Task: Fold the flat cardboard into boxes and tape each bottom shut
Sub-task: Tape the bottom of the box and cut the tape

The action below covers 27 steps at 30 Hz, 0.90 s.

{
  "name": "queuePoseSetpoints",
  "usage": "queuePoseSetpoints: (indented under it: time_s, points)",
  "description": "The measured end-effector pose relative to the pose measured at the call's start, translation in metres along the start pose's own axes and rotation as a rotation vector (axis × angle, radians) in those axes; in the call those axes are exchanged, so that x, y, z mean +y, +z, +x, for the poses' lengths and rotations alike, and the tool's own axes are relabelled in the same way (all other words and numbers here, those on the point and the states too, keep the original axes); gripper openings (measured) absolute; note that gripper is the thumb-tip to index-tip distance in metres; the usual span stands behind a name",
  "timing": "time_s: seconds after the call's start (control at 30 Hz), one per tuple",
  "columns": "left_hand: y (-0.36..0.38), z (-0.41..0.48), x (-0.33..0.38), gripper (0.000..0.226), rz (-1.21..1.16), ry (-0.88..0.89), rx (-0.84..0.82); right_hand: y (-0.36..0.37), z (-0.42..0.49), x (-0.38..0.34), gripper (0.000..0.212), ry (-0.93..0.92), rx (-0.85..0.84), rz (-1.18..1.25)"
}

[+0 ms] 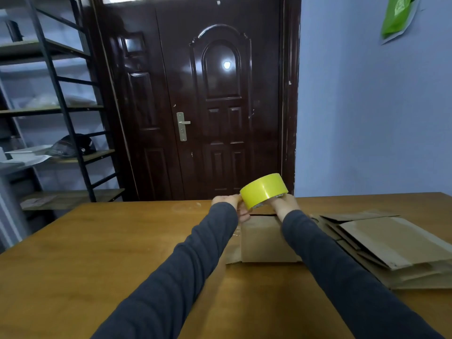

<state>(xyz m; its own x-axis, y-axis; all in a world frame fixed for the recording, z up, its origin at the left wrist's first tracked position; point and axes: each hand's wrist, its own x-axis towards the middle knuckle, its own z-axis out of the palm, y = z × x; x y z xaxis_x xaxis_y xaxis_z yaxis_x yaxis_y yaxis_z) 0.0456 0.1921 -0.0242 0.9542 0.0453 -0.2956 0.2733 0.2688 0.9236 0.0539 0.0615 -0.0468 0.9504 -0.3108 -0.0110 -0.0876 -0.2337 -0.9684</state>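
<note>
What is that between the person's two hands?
A yellow tape roll, gripped by the left hand and right hand above the folded box, seen in the head view.

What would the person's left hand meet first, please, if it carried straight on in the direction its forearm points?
Probably the yellow tape roll that the left hand already grips; beyond it, the dark wooden door, though depth is unclear.
</note>
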Motion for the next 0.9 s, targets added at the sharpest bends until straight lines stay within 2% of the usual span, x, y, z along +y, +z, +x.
queuePoseSetpoints:
  time_s: [0.17,0.27,0.33,0.43,0.5,0.63,0.73,0.9]
  points:
    - [-0.010,0.009,-0.011,0.009,0.112,-0.042,-0.012,0.001,0.005,0.016,0.014,0.018,-0.030,0.040]
    - [-0.013,0.010,-0.010,0.024,0.192,-0.002,0.028,-0.006,0.004,0.013,0.019,0.111,-0.051,0.324]
    - [-0.018,0.011,-0.008,0.021,0.237,0.041,0.057,-0.015,0.003,0.015,0.030,0.172,-0.060,0.473]
    - [-0.033,0.019,-0.002,0.015,0.316,0.080,0.134,-0.033,0.005,0.028,0.024,0.174,0.008,0.617]
    - [-0.044,0.021,-0.001,0.018,0.398,0.012,0.127,-0.042,0.006,0.035,0.019,0.124,0.062,0.606]
    - [-0.061,0.022,-0.010,0.034,0.472,-0.141,0.085,-0.031,-0.002,0.030,0.024,0.086,-0.012,0.541]
    - [-0.069,0.022,-0.018,0.027,0.405,-0.169,0.081,-0.025,-0.006,0.025,0.013,0.063,0.021,0.527]
    - [-0.066,0.025,-0.032,0.028,0.276,-0.179,0.015,-0.027,-0.003,0.030,0.025,0.045,0.095,0.548]
